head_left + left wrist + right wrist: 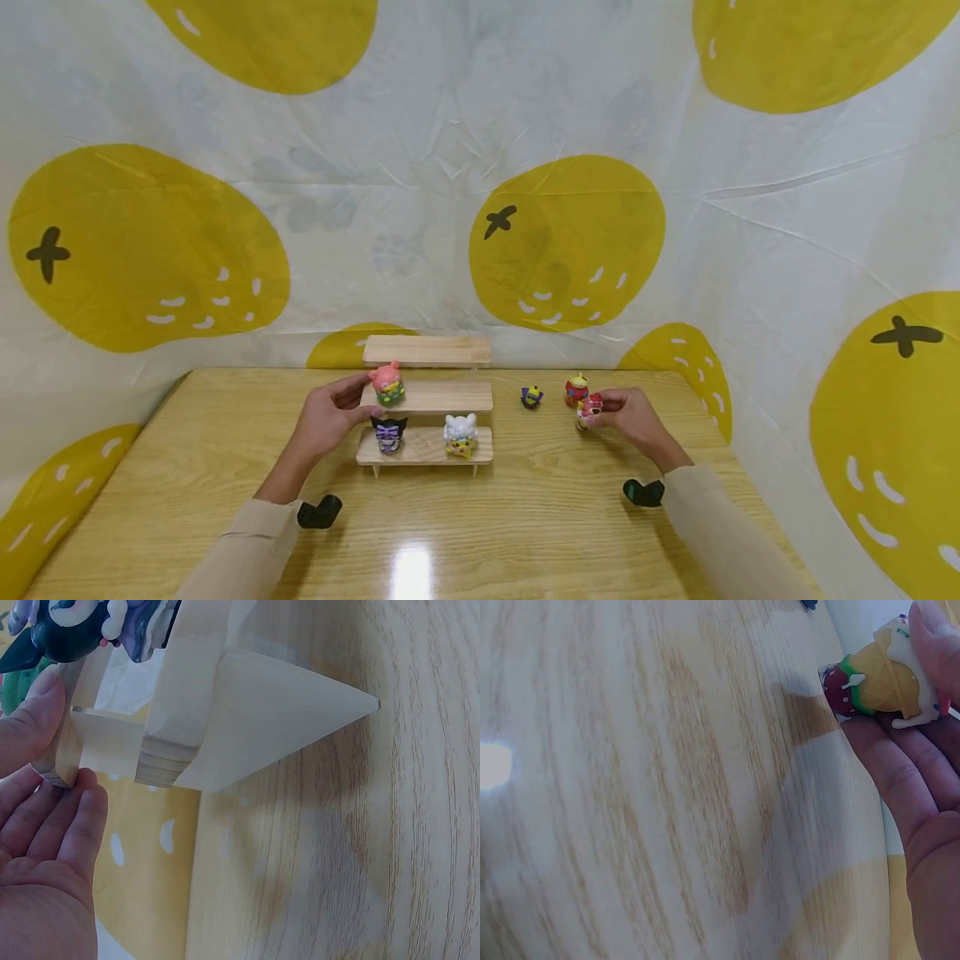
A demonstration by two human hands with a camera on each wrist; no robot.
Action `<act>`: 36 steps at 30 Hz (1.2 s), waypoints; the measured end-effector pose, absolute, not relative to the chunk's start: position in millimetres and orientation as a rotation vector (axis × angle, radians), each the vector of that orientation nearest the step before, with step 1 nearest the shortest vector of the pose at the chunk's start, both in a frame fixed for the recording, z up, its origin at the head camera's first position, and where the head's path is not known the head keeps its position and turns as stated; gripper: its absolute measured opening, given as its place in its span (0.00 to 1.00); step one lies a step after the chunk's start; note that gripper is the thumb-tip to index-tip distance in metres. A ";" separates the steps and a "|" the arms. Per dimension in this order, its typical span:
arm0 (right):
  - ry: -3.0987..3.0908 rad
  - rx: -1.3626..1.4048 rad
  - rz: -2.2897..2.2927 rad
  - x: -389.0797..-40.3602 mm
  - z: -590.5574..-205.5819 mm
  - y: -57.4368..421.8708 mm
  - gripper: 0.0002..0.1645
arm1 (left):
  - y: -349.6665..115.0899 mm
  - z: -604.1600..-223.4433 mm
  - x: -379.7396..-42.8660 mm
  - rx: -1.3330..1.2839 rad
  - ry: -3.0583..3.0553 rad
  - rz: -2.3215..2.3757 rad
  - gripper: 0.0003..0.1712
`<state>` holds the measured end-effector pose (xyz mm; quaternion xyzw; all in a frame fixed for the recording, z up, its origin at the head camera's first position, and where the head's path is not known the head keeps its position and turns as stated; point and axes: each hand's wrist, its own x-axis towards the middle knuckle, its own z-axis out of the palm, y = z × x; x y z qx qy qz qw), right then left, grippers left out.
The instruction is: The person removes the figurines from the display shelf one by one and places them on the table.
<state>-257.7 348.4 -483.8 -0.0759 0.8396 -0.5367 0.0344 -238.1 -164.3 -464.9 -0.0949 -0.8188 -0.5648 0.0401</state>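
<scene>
At the left end of a three-tier wooden display stand (442, 393), my left hand (332, 417) pinches the middle board (64, 742) between thumb and fingers. A pink-headed figurine (386, 385) sits on that tier beside the fingers. Below it, on the lowest tier, are a black-and-purple figurine (389, 434) and a white figurine (461, 435) with yellow. To the right, my right hand (632, 419) holds a pink-and-red figurine (590, 410) with a waffle-cone part (889, 675) between thumb and fingers. Close behind it stands a red figurine with a yellow top (577, 387).
A small dark blue and yellow figurine (532, 397) is on the table (517, 508) between the stand and my right hand. The top tier (427, 350) is at the back. Behind the table hangs a white cloth (420, 208) with large yellow fruit prints.
</scene>
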 end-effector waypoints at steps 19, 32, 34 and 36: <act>2.625 -0.216 -1.590 -256.1 -489.6 346.2 0.22 | -165.0 -468.2 -239.2 -0.322 -2.508 -1.703 0.39; 2.703 -0.255 -1.466 -255.1 -489.3 347.6 0.20 | -164.8 -466.5 -239.0 -0.296 -2.524 -1.707 0.38; 2.717 -0.282 -1.440 -255.4 -488.9 348.1 0.19 | -164.5 -465.6 -238.8 -0.301 -2.529 -1.701 0.37; 2.728 -0.285 -1.428 -255.3 -488.8 348.8 0.18 | -164.0 -465.5 -239.1 -0.301 -2.529 -1.706 0.37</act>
